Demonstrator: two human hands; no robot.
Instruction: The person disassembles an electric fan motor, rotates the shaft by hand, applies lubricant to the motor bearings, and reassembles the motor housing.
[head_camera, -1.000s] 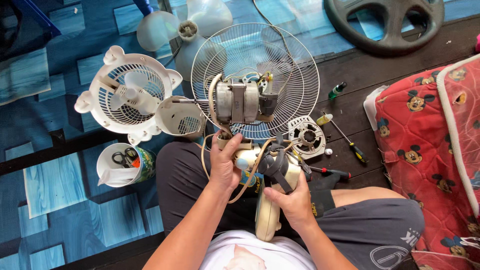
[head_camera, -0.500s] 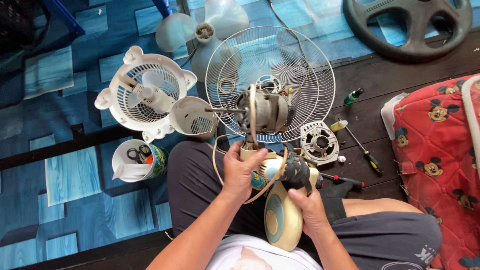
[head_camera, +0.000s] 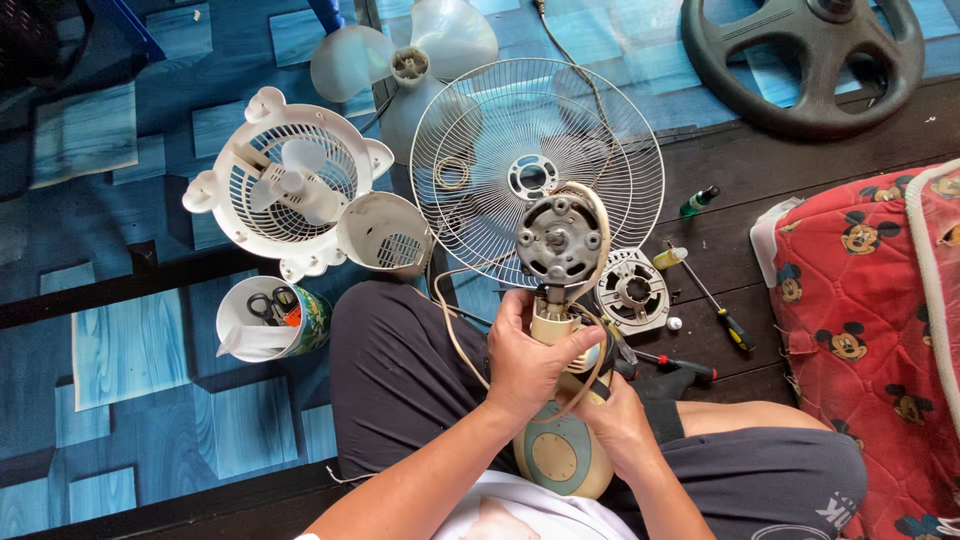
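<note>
Left hand (head_camera: 530, 362) wraps cream plastic fan neck (head_camera: 553, 328); right hand (head_camera: 618, 425) clasps lower body; grey metal motor (head_camera: 558, 238) looks top-heavy; hold the neck.

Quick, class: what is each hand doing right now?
Left hand: closed around the cream fan neck below the motor.
Right hand: closed on the fan body.

fan motor (head_camera: 558, 238) tipped upright, facing camera

Both hands (head_camera: 570, 385) gripping fan motor (head_camera: 558, 240) (upright)
</note>
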